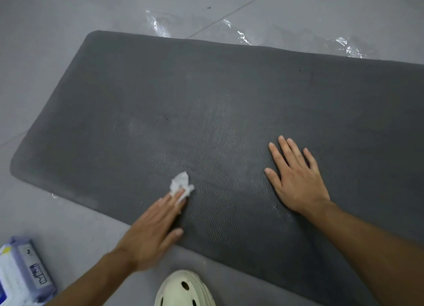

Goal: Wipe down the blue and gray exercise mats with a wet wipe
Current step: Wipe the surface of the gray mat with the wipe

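Observation:
A dark gray exercise mat (206,104) lies flat on the floor and fills most of the view. My left hand (152,232) lies on its near edge with straight fingers, and the fingertips press a crumpled white wet wipe (180,184) onto the mat. My right hand (296,177) rests flat on the mat further right, fingers spread and holding nothing. Faint damp streaks show on the mat's ribbed surface around the wipe. No blue mat is in view.
A pack of wet wipes (21,273) lies on the gray floor at the bottom left. A pale clog shoe (184,289) stands at the bottom edge beside the mat. Wet shiny patches (160,23) mark the floor beyond the mat's far edge.

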